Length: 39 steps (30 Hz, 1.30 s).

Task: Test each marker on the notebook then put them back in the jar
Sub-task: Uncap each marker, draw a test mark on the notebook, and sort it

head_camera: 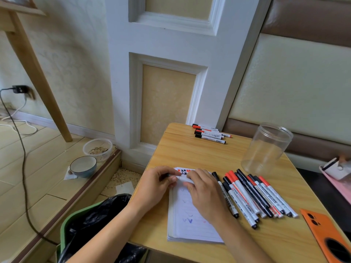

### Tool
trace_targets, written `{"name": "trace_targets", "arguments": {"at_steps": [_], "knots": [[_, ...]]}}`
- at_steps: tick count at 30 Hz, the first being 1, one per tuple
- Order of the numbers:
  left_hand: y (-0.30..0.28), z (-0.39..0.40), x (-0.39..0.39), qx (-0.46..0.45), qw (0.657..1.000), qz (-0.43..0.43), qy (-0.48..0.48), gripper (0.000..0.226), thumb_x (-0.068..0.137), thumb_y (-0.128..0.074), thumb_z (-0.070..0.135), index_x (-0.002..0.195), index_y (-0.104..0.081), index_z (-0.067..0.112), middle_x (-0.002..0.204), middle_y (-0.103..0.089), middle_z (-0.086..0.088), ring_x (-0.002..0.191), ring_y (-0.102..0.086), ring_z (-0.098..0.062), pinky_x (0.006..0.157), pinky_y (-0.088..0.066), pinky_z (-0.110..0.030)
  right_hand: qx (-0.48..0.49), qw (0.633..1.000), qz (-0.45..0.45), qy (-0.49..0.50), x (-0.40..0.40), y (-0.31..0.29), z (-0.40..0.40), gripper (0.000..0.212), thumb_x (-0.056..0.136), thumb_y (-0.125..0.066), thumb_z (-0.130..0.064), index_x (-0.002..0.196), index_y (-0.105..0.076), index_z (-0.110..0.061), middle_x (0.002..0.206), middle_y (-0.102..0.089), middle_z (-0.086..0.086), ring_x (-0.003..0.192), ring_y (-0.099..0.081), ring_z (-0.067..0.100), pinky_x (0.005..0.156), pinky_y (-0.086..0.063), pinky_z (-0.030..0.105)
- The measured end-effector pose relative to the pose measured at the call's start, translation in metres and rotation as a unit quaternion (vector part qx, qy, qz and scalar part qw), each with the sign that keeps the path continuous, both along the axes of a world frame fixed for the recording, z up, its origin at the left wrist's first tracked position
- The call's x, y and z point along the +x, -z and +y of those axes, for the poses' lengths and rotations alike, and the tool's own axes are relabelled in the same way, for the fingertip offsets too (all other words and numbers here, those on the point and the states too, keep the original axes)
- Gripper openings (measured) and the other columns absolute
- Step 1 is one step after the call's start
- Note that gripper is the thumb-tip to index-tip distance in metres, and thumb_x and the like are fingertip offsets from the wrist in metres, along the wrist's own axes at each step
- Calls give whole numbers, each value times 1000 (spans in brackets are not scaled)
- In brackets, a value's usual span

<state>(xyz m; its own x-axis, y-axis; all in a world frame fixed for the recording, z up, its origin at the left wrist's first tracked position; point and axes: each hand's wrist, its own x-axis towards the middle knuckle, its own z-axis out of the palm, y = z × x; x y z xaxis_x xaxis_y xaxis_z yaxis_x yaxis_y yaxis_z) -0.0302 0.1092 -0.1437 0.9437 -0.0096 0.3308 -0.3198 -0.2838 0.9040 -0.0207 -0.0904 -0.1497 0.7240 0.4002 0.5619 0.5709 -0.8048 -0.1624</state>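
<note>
- Yellow wood-grain table (190, 150) bears an open lined white notebook (190, 223) under both hands; faint blue and red scribbles show on the page near the right wrist.
- Left hand (154, 184) has its fingers curled, pinching the dark end of a white-barrelled marker (182, 176) at the notebook's top edge.
- Right hand (204, 190) lies over the same marker, fingers curled round its barrel; much of the marker is hidden between the two hands.
- Just right of the right hand: a loose row of white whiteboard markers with black and red caps (252, 194) lying flat on the table, side by side and partly overlapping.
- Beyond that row, further from the hands: a clear plastic jar (266, 149), upright, lid off, nothing visible inside.
- Far edge of the table, well ahead of the hands: a small second group of red- and black-capped markers (209, 133).
- Near right of the right forearm: an orange phone case (326, 236), lying flat at the table's corner.
- Below the left forearm: a green bin with black liner (91, 223).
</note>
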Motion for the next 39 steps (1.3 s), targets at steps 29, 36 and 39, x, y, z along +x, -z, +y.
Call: {"name": "trace_targets", "arguments": {"at_steps": [29, 36, 39], "knots": [[-5, -3, -3, -10, 999, -22, 23, 18, 94, -69, 3, 100, -73, 20, 81, -73, 5, 76, -71, -11, 76, -54, -24, 17, 1000, -15, 0, -5, -6, 7, 26, 105, -45, -43, 99, -57, -20, 95, -53, -8, 88, -53, 16, 73, -50, 34], [-9, -8, -10, -101, 991, -2, 86, 43, 101, -62, 14, 141, -46, 21, 101, -73, -8, 99, -73, -18, 91, -55, -28, 137, 983, -118, 7, 0, -9, 11, 34, 105, -56, -43, 101, -70, -13, 93, -57, -1, 85, -55, 19, 74, -48, 32], [-5, -9, -7, -3, 991, -17, 136, 42, 100, -54, 1, 135, -52, 25, 118, -71, 5, 112, -68, -17, 94, -55, -33, 189, 975, -115, -18, -4, -9, 12, 38, 106, -52, -43, 98, -65, -8, 88, -61, -2, 77, -57, 16, 68, -49, 31]]}}
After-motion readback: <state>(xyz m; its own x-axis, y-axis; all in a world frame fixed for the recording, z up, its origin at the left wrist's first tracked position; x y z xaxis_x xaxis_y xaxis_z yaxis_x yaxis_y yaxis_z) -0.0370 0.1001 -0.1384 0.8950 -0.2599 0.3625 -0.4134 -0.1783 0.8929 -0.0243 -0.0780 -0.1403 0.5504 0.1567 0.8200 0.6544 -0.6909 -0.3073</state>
